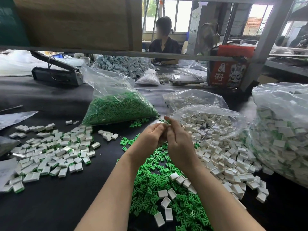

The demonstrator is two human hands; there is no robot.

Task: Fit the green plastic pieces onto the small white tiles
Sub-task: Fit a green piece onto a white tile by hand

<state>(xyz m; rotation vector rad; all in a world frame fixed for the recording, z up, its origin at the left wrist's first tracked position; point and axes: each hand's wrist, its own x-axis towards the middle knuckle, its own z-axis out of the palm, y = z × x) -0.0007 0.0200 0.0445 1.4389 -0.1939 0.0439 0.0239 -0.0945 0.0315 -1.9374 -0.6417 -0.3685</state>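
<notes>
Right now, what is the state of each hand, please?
Left hand: fingers curled, pinching a white tile.
Right hand: fingers curled, pinching a green piece against that tile.

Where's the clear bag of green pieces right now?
In the head view the bag of green pieces lies on the black table left of centre, just beyond the left hand, with the open bag of white tiles to its right.

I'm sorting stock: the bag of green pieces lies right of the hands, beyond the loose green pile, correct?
No. In the head view the bag of green pieces lies left of the hands, beyond the loose green pile.
</notes>
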